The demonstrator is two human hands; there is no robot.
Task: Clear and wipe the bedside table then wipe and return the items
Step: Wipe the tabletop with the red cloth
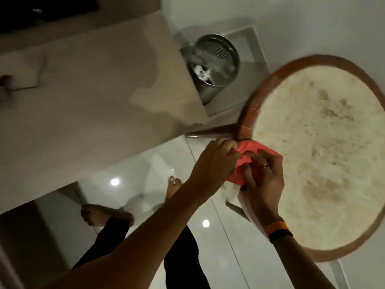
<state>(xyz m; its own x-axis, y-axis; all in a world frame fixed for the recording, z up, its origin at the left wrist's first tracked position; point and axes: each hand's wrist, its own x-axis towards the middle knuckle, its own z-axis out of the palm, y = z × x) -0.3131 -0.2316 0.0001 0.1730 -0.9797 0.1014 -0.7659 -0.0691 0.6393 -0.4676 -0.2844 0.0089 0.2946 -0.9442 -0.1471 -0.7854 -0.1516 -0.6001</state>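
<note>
With both hands, left (pixel 214 157) and right (pixel 264 174), pinching the cloth (pixel 248 151) at the table (pixel 245 113) rim's 9 o'clock: fold flat, then wipe across toward 3.

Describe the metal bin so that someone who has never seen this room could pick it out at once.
Start at the round table with the brown rim and pale mottled top, on the right. Just beyond its far-left edge, in the gap between the table and the corner of the big beige slab, stands the metal bin. It is the only shiny steel cylinder here, open-topped, with something white crumpled inside.
</note>
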